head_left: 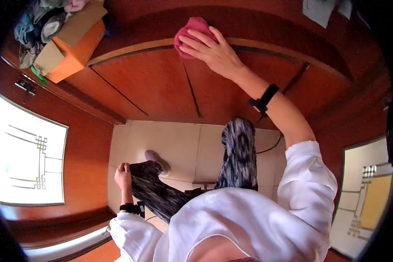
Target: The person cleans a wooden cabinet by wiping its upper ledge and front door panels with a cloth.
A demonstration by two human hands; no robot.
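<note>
Right hand (216, 53) palm down, fingers loosely spread over a cloth (197, 23). Cloth: deep raspberry pink, softly bunched, rounded outline, folded lump poking out beyond the fingers; lies across the light front edge of a red-brown wooden shelf (270, 26). Left hand (123, 174) low, at the knee of the dark, streaky-patterned trousers (159, 187), touching them; cannot tell whether it grips the fabric. Farther out, left end of shelf: open orange cardboard box (86, 47), crammed with crumpled fabrics (32, 26). Pale tiled floor (174, 135) below.
</note>
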